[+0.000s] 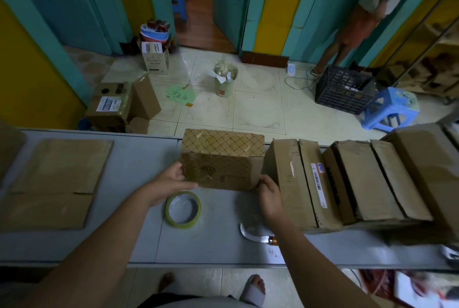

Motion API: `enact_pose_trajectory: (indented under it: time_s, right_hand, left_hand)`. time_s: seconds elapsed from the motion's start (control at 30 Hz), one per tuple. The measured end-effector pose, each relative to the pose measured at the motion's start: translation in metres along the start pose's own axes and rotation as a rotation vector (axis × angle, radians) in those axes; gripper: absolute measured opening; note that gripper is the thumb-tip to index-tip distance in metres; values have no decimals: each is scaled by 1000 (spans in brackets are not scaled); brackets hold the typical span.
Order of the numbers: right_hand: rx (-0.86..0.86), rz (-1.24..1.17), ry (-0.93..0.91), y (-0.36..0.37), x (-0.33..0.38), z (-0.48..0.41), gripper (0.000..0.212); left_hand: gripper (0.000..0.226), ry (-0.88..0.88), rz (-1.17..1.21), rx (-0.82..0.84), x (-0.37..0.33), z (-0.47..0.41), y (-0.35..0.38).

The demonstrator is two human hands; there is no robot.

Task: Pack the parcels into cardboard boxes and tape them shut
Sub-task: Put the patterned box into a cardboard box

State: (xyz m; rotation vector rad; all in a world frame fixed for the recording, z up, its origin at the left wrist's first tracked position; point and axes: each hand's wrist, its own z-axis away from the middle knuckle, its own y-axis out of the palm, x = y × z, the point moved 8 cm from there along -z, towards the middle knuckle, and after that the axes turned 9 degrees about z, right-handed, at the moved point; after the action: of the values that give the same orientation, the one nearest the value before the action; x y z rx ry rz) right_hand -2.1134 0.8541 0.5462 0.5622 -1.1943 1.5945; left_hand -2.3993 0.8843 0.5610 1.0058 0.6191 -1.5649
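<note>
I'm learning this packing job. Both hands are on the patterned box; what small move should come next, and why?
Probably free the left hand and pick up the tape roll lying just below it, while the right hand steadies the patterned box, which is closed and stands on the table.

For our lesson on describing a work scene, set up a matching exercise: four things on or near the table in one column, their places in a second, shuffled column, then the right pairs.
Things
1. patterned box
2. tape roll
3. knife
4. flat cardboard

Places
A. left end of the table
B. under the right forearm
C. between the left hand and right hand
D. on the table just below the left hand

Pairs: 1-C, 2-D, 3-B, 4-A
</note>
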Motion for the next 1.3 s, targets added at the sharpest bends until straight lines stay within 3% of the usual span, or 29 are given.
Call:
enact_pose_trajectory:
  time_s: [0.07, 0.13, 0.27, 0.4, 0.47, 0.73, 0.97, 1.13, 1.3]
  right_hand:
    - [6, -77, 1, -1, 4, 4, 33]
    - [8, -128, -4, -3, 18, 13, 40]
    - [-24, -285, -30, -23, 55, 18, 51]
    - [13, -206, -27, -31, 83, 2, 26]
    - [44, -205, 15, -27, 82, -5, 20]
    - [152, -209, 103, -25, 76, -16, 26]
    - [228, -216, 37, -26, 76, -11, 27]
    - [246, -255, 65, -16, 72, -5, 45]
    - [473, -503, 73, -7, 71, 1, 43]
  left_hand:
    - [73, 9, 129, -12, -12, 8, 3]
    - [83, 63, 226, -44, -24, 10, -2]
    - [68, 120, 192, -205, -52, 7, -12]
    - [30, 93, 91, -277, -65, -4, -15]
    - [22, 54, 70, -269, -61, -8, -16]
    - [25, 4, 84, -209, -53, -14, -6]
    - [26, 14, 37, -240, -53, -15, -9]
    - [26, 35, 38, -241, -53, -13, -8]
    - [27, 67, 65, -274, -52, -9, -6]
